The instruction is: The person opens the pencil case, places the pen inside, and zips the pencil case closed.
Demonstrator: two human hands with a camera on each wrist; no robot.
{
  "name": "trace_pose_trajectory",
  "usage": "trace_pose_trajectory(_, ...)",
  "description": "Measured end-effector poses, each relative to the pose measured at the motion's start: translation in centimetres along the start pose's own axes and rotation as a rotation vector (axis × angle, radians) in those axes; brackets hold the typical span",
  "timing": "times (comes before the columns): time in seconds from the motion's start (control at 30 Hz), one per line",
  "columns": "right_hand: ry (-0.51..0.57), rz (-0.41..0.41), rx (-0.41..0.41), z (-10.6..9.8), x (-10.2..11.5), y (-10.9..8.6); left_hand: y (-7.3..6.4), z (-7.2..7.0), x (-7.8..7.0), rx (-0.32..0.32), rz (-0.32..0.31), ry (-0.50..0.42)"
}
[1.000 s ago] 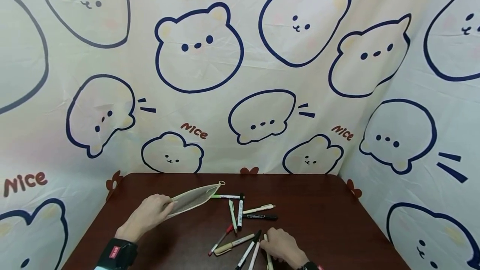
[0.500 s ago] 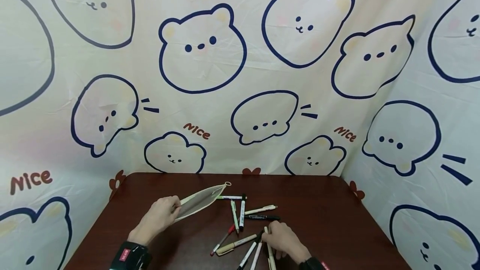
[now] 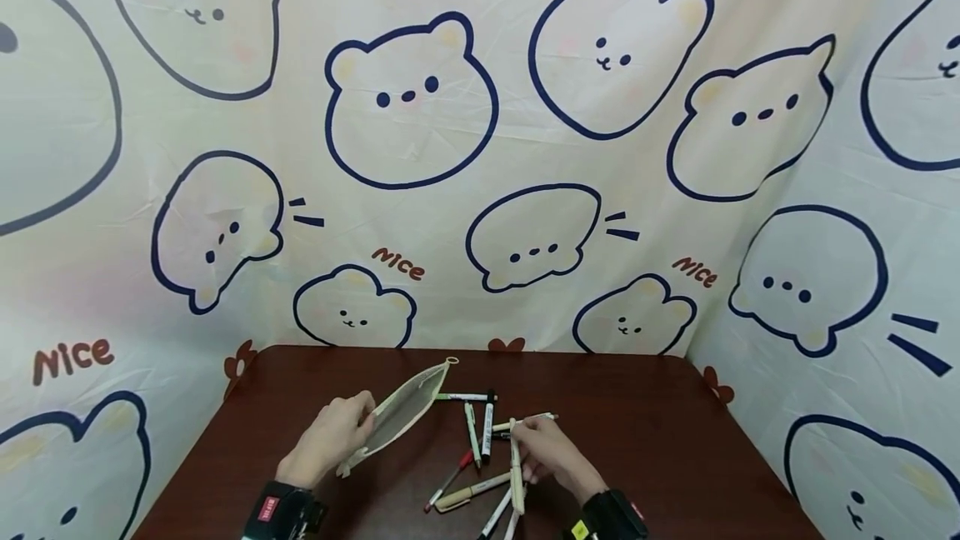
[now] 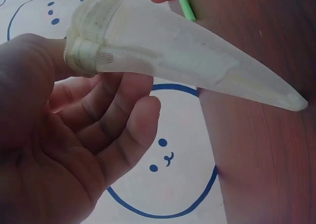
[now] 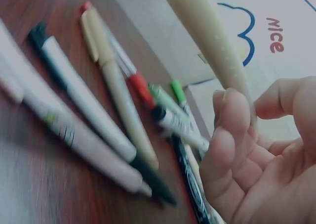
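Observation:
My left hand (image 3: 330, 440) grips the rim of a pale, see-through zip pouch (image 3: 408, 408), its mouth parted and its ring end pointing away. In the left wrist view the pouch (image 4: 173, 51) tapers to the right, with thumb and fingers at its zip edge. Over the loose pens, my right hand (image 3: 555, 455) pinches a beige pen (image 3: 516, 477) between thumb and fingers. That same pen (image 5: 212, 36) stands raised off the table in the right wrist view. Below it lie another beige pen (image 5: 118, 90), a white pen with black ends (image 5: 89, 95) and a pale pink pen (image 5: 64, 127).
Further pens lie on the dark wooden table (image 3: 637, 415): a red-and-clear pen (image 3: 450, 482), a pale green pen (image 3: 472, 433), a white marker with a black cap (image 3: 487, 430) and a green-ended marker (image 3: 465, 397). A cartoon-printed cloth (image 3: 525, 148) hangs behind the table.
My right hand has lifted the beige pen from the table and brought it up and slightly left, closer to the pouch. The pouch has tilted steeper and my left hand has shifted a little right.

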State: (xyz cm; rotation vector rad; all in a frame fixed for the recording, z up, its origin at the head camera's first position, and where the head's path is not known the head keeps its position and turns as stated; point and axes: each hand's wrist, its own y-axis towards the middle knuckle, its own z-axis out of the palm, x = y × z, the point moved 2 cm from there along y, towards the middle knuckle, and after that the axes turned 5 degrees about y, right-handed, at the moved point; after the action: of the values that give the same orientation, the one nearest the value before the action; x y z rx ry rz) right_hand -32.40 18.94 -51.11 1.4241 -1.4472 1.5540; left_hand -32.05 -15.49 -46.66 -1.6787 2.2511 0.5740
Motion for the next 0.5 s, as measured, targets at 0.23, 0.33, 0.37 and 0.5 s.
trace_pose_trajectory(0.23,0.142,-0.048,0.039,1.6,1.4,0.6,0.4,-0.1,0.0,0.207,-0.028,-0.113)
trace_pose_trajectory(0.33,0.155,-0.091,0.022,2.3,1.8,0.9,0.5,-0.2,0.1,0.314,-0.05,-0.173)
trace_pose_trajectory(0.37,0.158,-0.104,0.018,2.5,1.9,1.0,0.5,-0.2,0.2,0.341,-0.056,-0.194)
trace_pose_trajectory(0.5,0.182,-0.133,0.015,3.3,2.1,1.5,0.3,-0.2,0.2,0.406,-0.062,-0.273)
